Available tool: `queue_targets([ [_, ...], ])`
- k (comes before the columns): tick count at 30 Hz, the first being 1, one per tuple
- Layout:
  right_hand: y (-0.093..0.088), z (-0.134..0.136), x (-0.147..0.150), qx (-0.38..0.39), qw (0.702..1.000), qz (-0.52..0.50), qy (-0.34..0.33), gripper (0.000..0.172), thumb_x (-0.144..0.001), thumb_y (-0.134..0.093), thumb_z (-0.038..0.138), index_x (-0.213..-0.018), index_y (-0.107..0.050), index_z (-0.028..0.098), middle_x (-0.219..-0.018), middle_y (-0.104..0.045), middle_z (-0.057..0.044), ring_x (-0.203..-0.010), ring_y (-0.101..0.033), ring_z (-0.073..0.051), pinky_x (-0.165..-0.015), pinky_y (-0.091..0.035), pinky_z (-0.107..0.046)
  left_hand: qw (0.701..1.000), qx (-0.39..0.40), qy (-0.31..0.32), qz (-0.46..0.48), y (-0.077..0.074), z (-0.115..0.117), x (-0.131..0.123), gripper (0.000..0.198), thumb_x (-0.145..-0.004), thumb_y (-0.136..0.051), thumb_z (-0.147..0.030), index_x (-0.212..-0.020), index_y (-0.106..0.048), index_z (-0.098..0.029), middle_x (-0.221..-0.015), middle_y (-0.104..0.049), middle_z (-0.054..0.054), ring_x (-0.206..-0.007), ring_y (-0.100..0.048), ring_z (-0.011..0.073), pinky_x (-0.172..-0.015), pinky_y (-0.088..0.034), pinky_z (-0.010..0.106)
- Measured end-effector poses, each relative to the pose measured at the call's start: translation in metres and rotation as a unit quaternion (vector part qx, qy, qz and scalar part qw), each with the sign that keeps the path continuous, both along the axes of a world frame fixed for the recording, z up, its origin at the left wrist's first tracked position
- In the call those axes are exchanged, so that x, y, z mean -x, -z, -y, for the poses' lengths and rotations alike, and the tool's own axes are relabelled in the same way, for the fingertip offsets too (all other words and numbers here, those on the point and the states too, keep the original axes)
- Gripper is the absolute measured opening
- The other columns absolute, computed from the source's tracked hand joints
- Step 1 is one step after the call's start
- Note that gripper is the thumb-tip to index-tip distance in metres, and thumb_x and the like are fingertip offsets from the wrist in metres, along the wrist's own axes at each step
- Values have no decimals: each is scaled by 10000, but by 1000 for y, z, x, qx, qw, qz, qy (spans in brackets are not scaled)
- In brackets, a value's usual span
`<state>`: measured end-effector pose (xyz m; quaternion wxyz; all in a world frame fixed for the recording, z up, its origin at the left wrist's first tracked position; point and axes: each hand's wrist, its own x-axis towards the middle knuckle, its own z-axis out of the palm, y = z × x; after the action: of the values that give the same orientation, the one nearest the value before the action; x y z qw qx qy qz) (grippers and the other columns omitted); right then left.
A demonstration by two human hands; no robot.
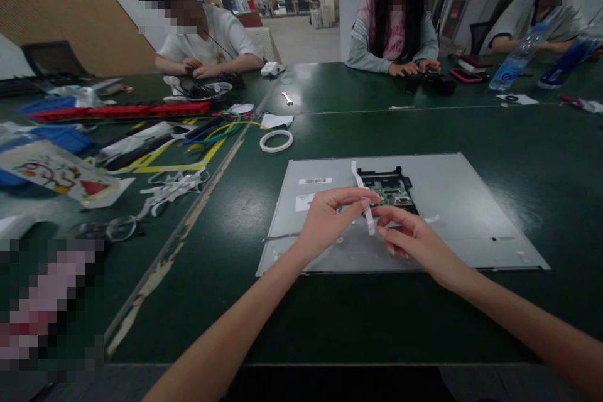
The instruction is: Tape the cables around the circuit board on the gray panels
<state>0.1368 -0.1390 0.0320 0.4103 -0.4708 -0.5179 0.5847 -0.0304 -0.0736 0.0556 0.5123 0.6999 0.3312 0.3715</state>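
A flat, silver-grey panel (452,213) lies on the green table in front of me, with a green circuit board in a black frame (393,191) at its middle. My left hand (330,213) is over the panel, its thumb and fingers pinched on a narrow white strip (370,221). The strip runs up past the left side of the board; I cannot tell whether it is tape or a ribbon cable. My right hand (409,235) is at the strip's lower end, fingers bent and apart, index fingertip close to my left fingers. Part of the board is hidden behind both hands.
A roll of white tape (276,141) and a small wrench (287,98) lie beyond the panel. Tangled white cords (176,188), glasses (122,228) and a red power strip (122,110) are at left. Several people sit across the table; plastic bottles (518,59) stand far right.
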Motion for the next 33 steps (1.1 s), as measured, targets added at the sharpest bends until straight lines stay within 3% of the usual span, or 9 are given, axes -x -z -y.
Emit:
queue_targets([
  [4, 2, 2, 0, -66, 997, -19, 31, 401, -816, -568, 292, -1178, -404, 250, -1107, -530, -56, -726, -584, -109, -522, -422, -203, 1000, 18, 5, 9, 0, 1, -1, 252, -847, -544, -271, -1073, -615, -184, -1045, -685, 63, -957, -644, 166, -894, -494, 331],
  [7, 1, 4, 0, -111, 993, -5, 34, 367, -826, -561, 278, -1165, -421, 266, -1231, -491, -69, -915, -591, -162, -703, -487, -273, 1000, 27, 2, 6, -1, 1, -1, 322, -859, -518, -263, -1169, -553, -185, -1025, -691, 70, -967, -643, 175, -903, -490, 348],
  [12, -2, 6, 0, -164, 982, 94, -2, 337, -857, -515, 245, -1190, -543, 289, -1208, -533, -42, -1043, -539, -187, -864, -470, -356, 999, 33, 9, 17, -2, 2, -2, 352, -859, -512, -248, -1203, -523, -176, -996, -699, 75, -983, -637, 182, -891, -494, 342],
  [25, -6, 8, -1, -232, 956, 175, 32, 237, -831, -562, 298, -1041, -663, 255, -1076, -635, -33, -879, -592, -164, -794, -481, -328, 999, 31, 43, -6, 7, 0, -1, 336, -863, -514, -253, -1195, -534, -205, -1011, -693, 71, -984, -636, 178, -898, -481, 345],
  [33, -4, 8, -2, -210, 962, 172, 40, 235, -822, -561, 293, -1032, -659, 253, -1000, -657, -27, -808, -604, -160, -721, -495, -304, 999, 18, 39, -31, 9, -1, 0, 358, -860, -508, -255, -1213, -528, -201, -1002, -696, 69, -892, -658, 169, -829, -513, 334],
])
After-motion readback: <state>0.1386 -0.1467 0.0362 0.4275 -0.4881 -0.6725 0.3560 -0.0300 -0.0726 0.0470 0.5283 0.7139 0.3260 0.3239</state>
